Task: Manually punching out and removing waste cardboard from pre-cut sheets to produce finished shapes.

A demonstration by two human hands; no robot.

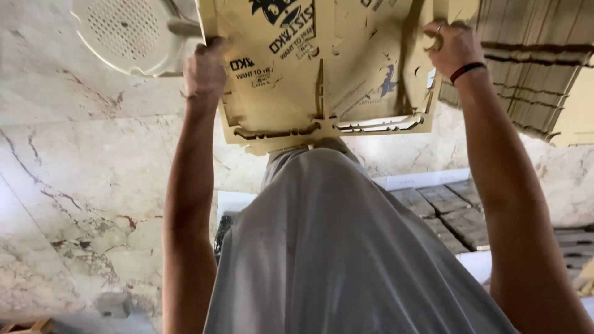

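Underfoot, veined marble floor [80, 185], stacked cardboard [532, 80]

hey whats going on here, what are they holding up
A person in a grey shirt grips a flat, die-cut cardboard sheet by its two side edges, left hand on one, right hand on the other. A black band sits on the right wrist. Beyond it are a marble floor, a cream perforated plastic seat and a stack of similar sheets.
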